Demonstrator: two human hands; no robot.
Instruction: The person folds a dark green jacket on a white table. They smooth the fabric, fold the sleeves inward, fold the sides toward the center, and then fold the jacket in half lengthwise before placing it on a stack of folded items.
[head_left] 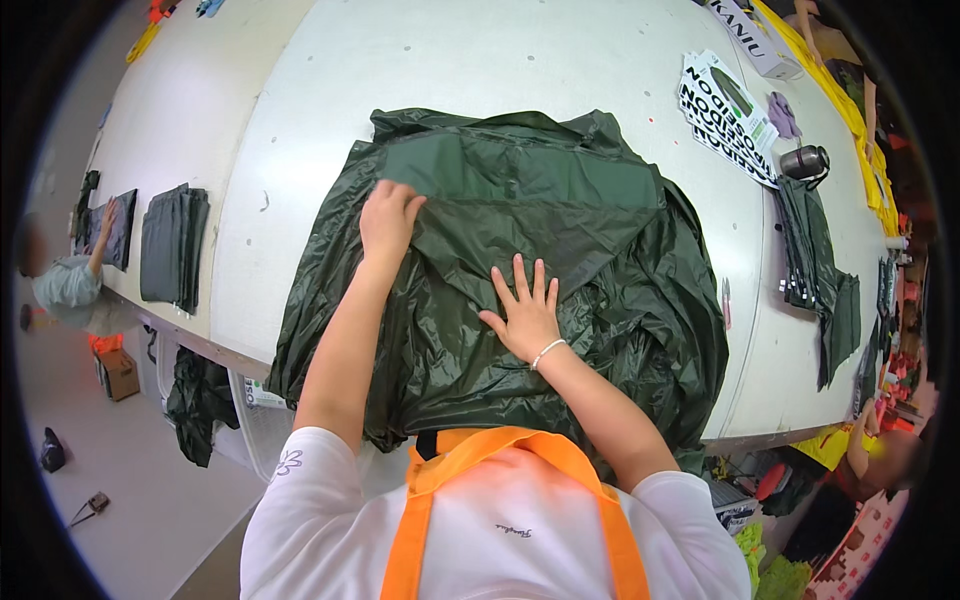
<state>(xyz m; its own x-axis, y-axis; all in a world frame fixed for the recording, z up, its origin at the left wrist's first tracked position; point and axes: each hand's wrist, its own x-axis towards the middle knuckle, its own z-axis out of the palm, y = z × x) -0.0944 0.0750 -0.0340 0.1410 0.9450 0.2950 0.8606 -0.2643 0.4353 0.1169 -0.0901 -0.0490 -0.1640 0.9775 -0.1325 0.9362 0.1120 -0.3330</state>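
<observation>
Fingers (519, 275), right hand (530, 328): spread apart, flat on dark green garment (465, 330). Fingers, left hand (388, 228): bent close together at left end of folded edge; cannot tell whether clamped on fabric. Garment position: mid-table, near edge close against person's torso (510, 530). Open room: bare white table (480, 60) beyond far edge and leftward to folded dark stack (172, 248); narrower strip at right, with slim tool (726, 300).

White worktable (320, 70) and grey floor (150, 520)

The broad worktable, crossed by panel seams, spans the view, its edges bowed by the lens. Light glares on its right side. Lower left, the smooth floor bears a brown cardboard box (122, 376).
</observation>
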